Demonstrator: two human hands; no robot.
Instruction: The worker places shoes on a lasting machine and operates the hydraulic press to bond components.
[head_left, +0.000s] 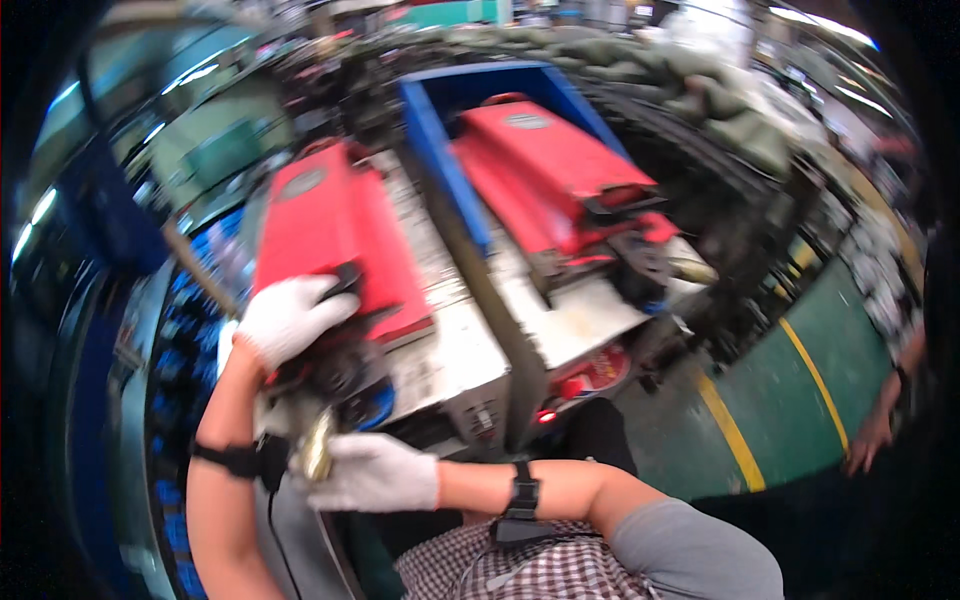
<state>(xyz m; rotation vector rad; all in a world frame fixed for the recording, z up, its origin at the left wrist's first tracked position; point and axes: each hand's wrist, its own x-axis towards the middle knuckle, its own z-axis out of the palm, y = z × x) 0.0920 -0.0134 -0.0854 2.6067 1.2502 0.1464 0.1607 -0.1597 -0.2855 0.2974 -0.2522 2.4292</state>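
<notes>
Two machines with long red covers stand side by side on pale metal bases. At the front end of the left red cover [335, 235], my left hand [290, 322] in a white knitted glove is closed around a black handle [344, 278]. Lower down, close to my body, my right hand [375, 474], gloved the same way, holds a shiny brass-coloured piece [318, 446] upright between thumb and fingers. Motion blur hides the piece's exact kind. Dark mechanism parts [345, 372] and a blue rounded part [376, 402] sit just beyond that hand.
The right red cover [550, 165] stands partly within a blue open-topped tray [425, 120]. A red light [546, 416] glows on the machine front. Blue items fill racks [185, 400] at left. Green sacks [700, 85] line the back. At right, another person's hand [868, 445] hangs above the yellow-striped green floor [690, 440].
</notes>
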